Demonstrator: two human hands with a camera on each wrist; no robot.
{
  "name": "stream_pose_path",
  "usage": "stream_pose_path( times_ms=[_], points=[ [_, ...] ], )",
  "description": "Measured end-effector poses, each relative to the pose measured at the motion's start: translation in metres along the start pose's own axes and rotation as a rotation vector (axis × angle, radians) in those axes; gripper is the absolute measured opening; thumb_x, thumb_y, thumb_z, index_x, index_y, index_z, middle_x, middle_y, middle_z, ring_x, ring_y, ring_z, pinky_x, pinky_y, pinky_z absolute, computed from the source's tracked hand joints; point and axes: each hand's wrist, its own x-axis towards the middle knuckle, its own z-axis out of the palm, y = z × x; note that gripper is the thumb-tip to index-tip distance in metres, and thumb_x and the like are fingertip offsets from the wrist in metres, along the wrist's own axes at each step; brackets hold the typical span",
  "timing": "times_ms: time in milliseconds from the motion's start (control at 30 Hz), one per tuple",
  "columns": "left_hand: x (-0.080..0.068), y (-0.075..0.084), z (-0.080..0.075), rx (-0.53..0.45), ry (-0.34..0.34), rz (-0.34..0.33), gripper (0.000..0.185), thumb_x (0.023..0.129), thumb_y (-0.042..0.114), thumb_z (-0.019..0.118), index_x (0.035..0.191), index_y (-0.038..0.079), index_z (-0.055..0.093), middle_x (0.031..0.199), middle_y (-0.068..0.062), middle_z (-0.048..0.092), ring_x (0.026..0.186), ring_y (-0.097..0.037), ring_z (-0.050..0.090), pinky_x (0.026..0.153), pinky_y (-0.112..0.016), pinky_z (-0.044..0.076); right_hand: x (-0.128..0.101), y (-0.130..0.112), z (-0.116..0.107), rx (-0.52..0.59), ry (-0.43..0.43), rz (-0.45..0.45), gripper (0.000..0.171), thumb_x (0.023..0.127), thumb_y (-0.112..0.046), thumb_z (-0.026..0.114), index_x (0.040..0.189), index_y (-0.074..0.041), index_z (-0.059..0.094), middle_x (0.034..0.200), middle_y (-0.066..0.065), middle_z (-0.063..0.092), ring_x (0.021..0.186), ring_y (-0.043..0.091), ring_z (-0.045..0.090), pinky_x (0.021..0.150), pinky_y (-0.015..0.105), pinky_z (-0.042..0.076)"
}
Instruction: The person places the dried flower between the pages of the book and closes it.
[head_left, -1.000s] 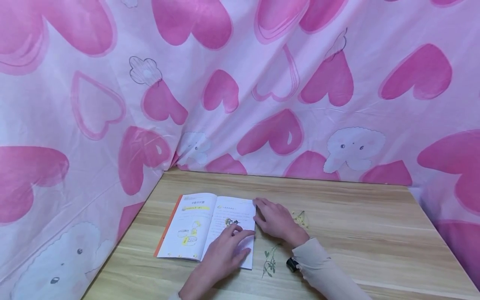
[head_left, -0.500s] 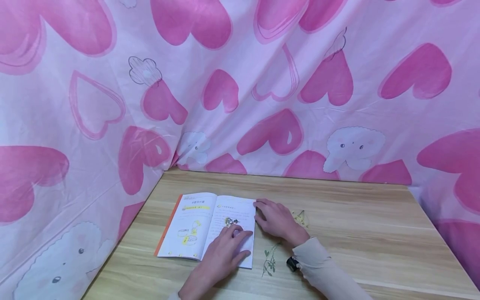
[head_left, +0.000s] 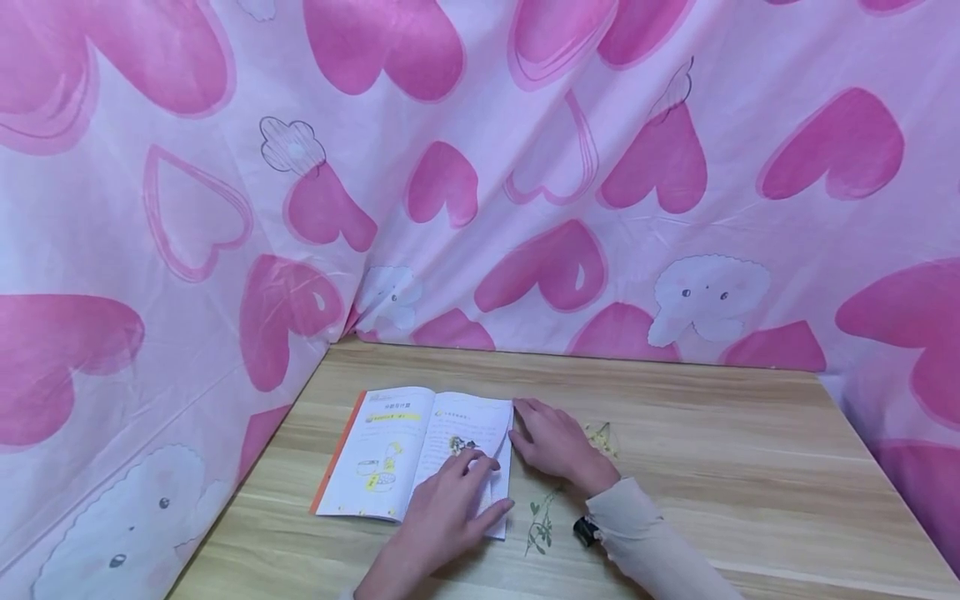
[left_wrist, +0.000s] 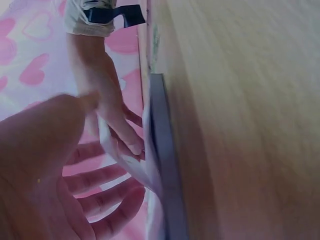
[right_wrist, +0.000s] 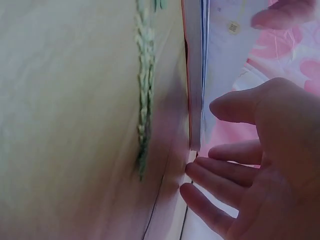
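Observation:
An open book (head_left: 378,483) with an orange cover edge lies on the wooden table. My left hand (head_left: 450,504) is over its right-hand page (head_left: 450,417), fingers bent loosely and thumb near the lower right. Part of that page curves up from the pages below, also seen as a raised sheet (left_wrist: 135,167) in the left wrist view. A small dried flower sprig (head_left: 460,444) sits on the page just above my left fingertips. My right hand (head_left: 555,442) lies at the book's upper right edge, thumb and fingers apart in the right wrist view; whether it touches the page is unclear.
A leafy green sprig (head_left: 539,525) lies on the table (head_left: 750,467) between book and right wrist. A yellowish sprig (head_left: 602,437) is just beyond the right hand. Pink heart-patterned cloth (head_left: 525,167) hangs behind and at the sides.
The right-hand page's outer edge has lifted and curved leftward. My left thumb has moved slightly right, and its fingers have shifted a little. The right hand is almost unmoved.

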Motion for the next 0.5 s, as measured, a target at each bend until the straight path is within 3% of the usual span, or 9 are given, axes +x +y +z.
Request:
stream_pose_path(
  times_ms=[100,300,500],
  points=[
    [-0.002,0.004,-0.004,0.049,0.05,0.003,0.051,0.097,0.058,0.074,0.132,0.023,0.064,0.13,0.002,0.069,0.112,-0.016,0.07,0.08,-0.036,0.063,0.0,0.0,0.001,0.003,0.0,0.001,0.064,0.106,-0.034,0.068,0.157,0.001,0.052,0.157,0.02,0.06,0.146,0.039,0.058,0.119,0.057,0.049],
    [-0.004,0.009,-0.016,0.056,0.145,-0.032,0.05,0.092,0.026,0.08,0.139,0.017,0.064,0.132,-0.002,0.073,0.112,-0.019,0.075,0.079,-0.036,0.065,0.001,-0.004,0.002,0.035,-0.011,0.02,0.075,0.101,-0.044,0.075,0.159,-0.003,0.051,0.163,0.017,0.054,0.151,0.037,0.054,0.122,0.057,0.047],
    [-0.007,0.008,-0.027,0.033,0.283,-0.039,0.055,0.086,0.009,0.078,0.139,0.015,0.066,0.131,-0.003,0.075,0.103,-0.017,0.077,0.069,-0.03,0.062,0.001,-0.003,0.004,-0.02,-0.02,-0.034,0.076,0.097,-0.049,0.079,0.157,-0.009,0.057,0.166,0.011,0.053,0.151,0.033,0.054,0.118,0.058,0.049]
  ],
)
